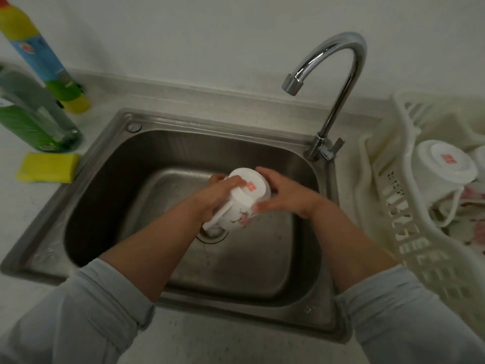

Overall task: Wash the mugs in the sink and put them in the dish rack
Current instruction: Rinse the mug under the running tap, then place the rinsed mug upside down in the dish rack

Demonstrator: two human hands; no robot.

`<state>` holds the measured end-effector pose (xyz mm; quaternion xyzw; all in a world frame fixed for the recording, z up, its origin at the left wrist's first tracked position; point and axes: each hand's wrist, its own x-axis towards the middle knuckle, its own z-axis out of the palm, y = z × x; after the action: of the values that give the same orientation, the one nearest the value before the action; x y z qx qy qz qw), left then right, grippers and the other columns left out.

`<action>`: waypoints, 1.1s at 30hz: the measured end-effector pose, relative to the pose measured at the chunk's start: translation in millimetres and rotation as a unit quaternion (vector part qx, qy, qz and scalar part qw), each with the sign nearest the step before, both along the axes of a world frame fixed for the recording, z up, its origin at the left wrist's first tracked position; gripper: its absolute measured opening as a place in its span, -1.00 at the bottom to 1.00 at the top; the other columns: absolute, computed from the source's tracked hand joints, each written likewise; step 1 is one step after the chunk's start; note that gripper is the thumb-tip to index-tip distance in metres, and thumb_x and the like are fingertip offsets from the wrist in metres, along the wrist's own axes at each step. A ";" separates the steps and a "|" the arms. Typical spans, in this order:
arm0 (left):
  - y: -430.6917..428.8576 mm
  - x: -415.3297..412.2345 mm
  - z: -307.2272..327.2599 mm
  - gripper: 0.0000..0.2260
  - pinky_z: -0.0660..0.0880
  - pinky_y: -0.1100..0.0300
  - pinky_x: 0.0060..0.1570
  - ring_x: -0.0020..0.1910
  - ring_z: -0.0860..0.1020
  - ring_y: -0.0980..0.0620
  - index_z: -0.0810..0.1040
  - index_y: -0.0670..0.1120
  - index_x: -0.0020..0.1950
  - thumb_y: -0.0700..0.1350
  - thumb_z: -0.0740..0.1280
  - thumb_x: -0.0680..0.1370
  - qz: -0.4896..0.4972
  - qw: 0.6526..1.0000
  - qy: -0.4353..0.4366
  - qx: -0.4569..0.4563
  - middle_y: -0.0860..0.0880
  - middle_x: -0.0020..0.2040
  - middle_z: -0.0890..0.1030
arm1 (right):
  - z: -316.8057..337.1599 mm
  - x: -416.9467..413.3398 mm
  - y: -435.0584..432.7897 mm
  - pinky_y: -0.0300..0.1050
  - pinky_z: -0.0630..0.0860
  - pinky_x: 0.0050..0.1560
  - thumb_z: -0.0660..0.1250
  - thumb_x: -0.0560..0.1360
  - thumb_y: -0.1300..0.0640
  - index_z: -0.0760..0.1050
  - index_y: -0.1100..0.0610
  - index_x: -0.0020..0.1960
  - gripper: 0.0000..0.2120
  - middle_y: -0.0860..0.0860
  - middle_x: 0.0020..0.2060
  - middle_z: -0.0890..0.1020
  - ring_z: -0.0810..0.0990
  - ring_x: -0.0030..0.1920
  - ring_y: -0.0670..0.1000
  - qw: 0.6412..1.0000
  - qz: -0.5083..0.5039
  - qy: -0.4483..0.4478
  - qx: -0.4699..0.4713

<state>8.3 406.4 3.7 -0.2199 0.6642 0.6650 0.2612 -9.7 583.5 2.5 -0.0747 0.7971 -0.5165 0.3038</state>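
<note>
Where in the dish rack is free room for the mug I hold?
The far end of the dish rack, behind the upturned mug, looks bare. The held mug might fit there. Its near part is crowded with lying crockery.

No legible text: red mark on mug (246, 195), dish rack (409, 232) lettering, both unreadable.

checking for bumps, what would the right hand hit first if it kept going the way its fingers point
The mug: the right hand points left and its fingers already touch it. Behind that, probably the left hand.
</note>
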 end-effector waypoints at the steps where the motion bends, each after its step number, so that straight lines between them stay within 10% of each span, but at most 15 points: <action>1: -3.5 4.3 0.3 -0.45 0.57 -0.04 -0.07 0.02 0.57 -0.17 0.23 -0.06 0.40 -0.03 0.36 0.48 -0.009 1.000 0.014 -0.009 -0.19 0.17 0.53 | -0.3 8.2 -4.6 -0.09 0.48 0.22 0.59 0.22 0.19 0.16 0.00 0.47 -0.06 -0.06 0.28 0.43 0.45 0.26 -0.03 0.999 0.033 0.028 -0.003; 12: -18.1 27.0 17.2 -0.28 0.54 0.04 -0.14 -0.08 0.56 -0.06 -0.02 -0.01 0.52 -0.04 0.34 0.50 -0.082 0.995 0.057 -0.026 -0.10 0.03 0.52 | 17.5 49.9 -38.6 -0.14 0.47 0.15 0.62 0.16 0.06 0.26 -0.01 0.31 -0.17 -0.05 0.19 0.40 0.43 0.15 -0.05 0.975 -0.025 0.195 0.104; 17: -26.4 27.0 24.9 -0.22 0.51 -0.03 0.05 0.03 0.52 -0.11 -0.10 -0.02 0.55 -0.04 0.35 0.50 -0.114 0.989 0.088 -0.037 -0.17 0.32 0.40 | 27.6 60.9 -50.7 -0.17 0.46 0.09 0.61 0.16 0.06 0.25 -0.04 0.30 -0.17 -0.08 0.18 0.42 0.45 0.15 -0.03 0.972 -0.064 0.194 0.120; 33: 7.3 24.1 93.2 -0.22 0.48 -0.04 0.14 0.16 0.50 -0.12 0.07 -0.03 0.51 0.25 0.32 0.44 -0.291 0.930 0.189 -0.118 -0.16 0.36 0.40 | 92.7 104.3 -18.6 0.02 0.43 0.24 0.60 0.18 0.04 0.16 -0.02 0.41 -0.07 0.02 0.26 0.40 0.41 0.21 0.02 0.937 -0.207 0.220 0.176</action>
<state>32.4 413.7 96.9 0.0837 0.8100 0.5058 0.2848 94.6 564.9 95.2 0.0351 0.9201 -0.3899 0.0159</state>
